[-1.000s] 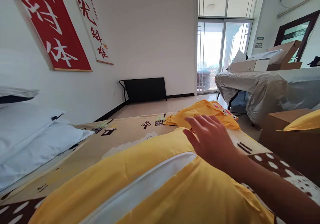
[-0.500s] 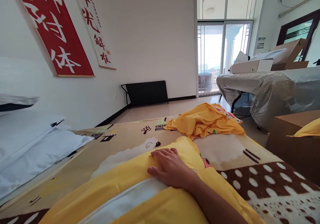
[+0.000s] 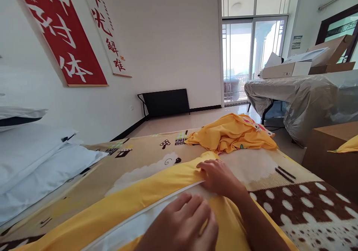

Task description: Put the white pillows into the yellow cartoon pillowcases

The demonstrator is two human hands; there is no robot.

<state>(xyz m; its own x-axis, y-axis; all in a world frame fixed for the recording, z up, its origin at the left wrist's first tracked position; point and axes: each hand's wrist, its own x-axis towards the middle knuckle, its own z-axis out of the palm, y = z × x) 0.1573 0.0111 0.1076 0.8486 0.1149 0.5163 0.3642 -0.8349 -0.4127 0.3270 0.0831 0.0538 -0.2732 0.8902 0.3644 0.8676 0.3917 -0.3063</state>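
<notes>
A yellow pillowcase point(image 3: 151, 187) lies on the bed, with a white pillow point(image 3: 131, 221) showing through its long opening. At the far end of that opening, my right hand point(image 3: 219, 178) has its fingers closed on the pillowcase's edge. My left hand point(image 3: 181, 225) is nearer, over the opening, its fingers curled into a loose fist. Whether it grips anything is hidden. Beyond the right hand is a crumpled orange-yellow cloth point(image 3: 229, 135) with a printed pattern.
White pillows point(image 3: 41, 169) are stacked on the left of the patterned blanket point(image 3: 302, 202). On the right are a brown cardboard box point(image 3: 332, 161) and a plastic-covered table point(image 3: 304, 90) bearing opened boxes point(image 3: 296, 62). A black folded frame point(image 3: 167, 103) leans against the wall.
My left hand has come into view from below. The right hand has moved right and forward, from lying spread on the pillowcase to gripping its edge. The view has shifted slightly.
</notes>
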